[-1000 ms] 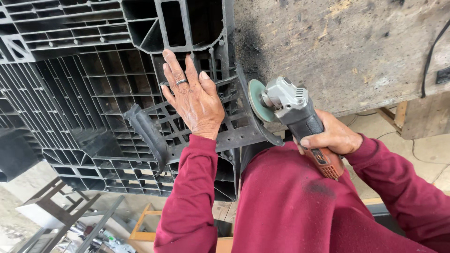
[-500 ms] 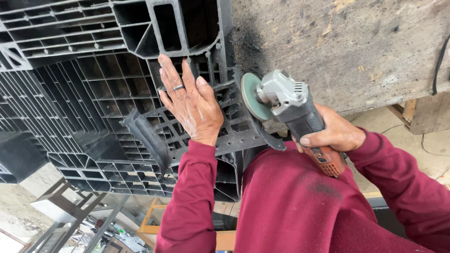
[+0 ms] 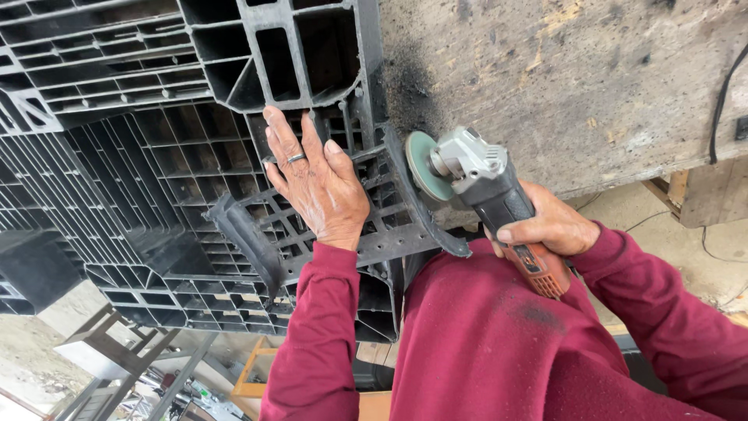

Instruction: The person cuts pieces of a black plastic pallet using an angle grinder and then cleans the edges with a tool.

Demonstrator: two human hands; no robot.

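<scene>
Our left fingers (image 3: 292, 152) lay spread flat on the black plastic pallet (image 3: 156, 164); our right hand (image 3: 549, 226) gripped the angle grinder (image 3: 483, 183), disc at the pallet's right edge.

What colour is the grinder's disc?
Greenish-teal, seen in the head view: the disc on the angle grinder.

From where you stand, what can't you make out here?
- Head view: far half of the grinder disc, hidden behind the black plastic grid piece.
- Right hand: its palm, wrapped round the grinder.
- Left hand: whatever lies under the palm.
- Black cable: cut off by the right edge.
</scene>
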